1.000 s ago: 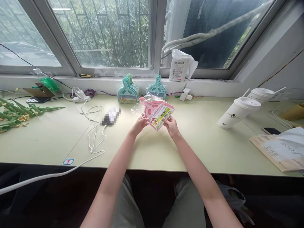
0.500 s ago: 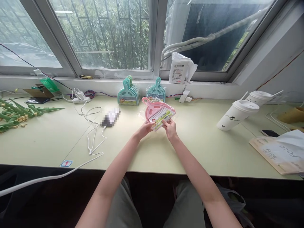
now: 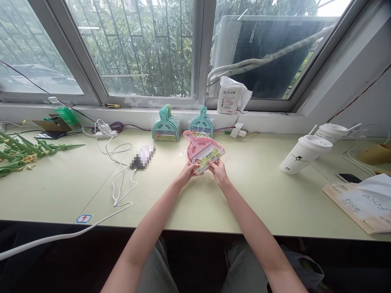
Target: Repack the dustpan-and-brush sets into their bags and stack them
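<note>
A pink dustpan and brush set (image 3: 201,148) in clear plastic wrap, with a green and yellow label, is held over the middle of the table. My left hand (image 3: 187,175) grips its lower left corner, thumb on the front. At the lower right edge, my right hand (image 3: 218,171) is closed on it too. The set is tilted, its handle up and to the left. Behind it, against the wall, leans a row of wrapped teal dustpan sets (image 3: 165,126). A second teal group (image 3: 200,122) stands right of that row, partly hidden by the pink set.
A white cable (image 3: 122,183) runs across the table (image 3: 259,195) to a blurred-out device (image 3: 143,157). Lidded paper cups (image 3: 305,152) and a paper bag (image 3: 360,203) lie to the right. Green plant stalks (image 3: 27,150) are at the left, and a white box (image 3: 229,99) is on the sill.
The camera view has tipped up slightly, so everything sits lower in the picture. The pink set stays in both hands, its tilt slightly changed.
</note>
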The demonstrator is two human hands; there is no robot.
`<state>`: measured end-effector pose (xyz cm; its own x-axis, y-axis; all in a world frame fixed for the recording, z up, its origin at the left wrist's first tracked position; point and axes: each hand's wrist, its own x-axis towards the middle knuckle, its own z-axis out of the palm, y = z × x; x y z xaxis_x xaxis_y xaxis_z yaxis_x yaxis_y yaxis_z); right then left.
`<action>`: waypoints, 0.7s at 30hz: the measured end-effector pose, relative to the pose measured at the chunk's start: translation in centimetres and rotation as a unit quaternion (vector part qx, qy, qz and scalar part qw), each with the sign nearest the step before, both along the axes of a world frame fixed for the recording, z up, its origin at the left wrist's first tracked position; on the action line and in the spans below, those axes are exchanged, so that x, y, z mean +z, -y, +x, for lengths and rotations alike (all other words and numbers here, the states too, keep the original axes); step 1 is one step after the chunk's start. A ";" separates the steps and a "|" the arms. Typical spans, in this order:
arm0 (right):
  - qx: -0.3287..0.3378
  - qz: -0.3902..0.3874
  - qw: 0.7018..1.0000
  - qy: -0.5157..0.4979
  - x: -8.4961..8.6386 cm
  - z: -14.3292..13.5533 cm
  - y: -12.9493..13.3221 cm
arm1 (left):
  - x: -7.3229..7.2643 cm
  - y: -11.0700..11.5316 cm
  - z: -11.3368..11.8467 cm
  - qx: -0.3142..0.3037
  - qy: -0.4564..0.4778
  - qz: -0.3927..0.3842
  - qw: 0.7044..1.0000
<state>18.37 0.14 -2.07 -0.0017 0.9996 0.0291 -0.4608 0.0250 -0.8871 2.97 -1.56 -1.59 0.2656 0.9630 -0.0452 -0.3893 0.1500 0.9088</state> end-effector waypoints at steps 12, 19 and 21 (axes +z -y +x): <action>-0.111 0.249 0.855 0.441 1.1 5.1 -0.7 | 0.2 -1.4 -4.0 0.108 0.002 -0.056 0.993; -0.088 0.234 0.914 0.319 1.0 4.0 -0.4 | -0.2 -1.1 -4.6 0.014 -0.027 -0.064 0.997; -0.091 0.222 0.923 0.301 0.8 4.0 -0.5 | 0.1 -0.7 -4.5 -0.018 -0.031 -0.051 0.998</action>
<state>22.32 0.66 -1.29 0.0149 0.8746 0.4847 0.1596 0.4765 -0.8646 -1.56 -0.85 -1.46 0.2941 0.9423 -0.1599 -0.3260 0.2562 0.9100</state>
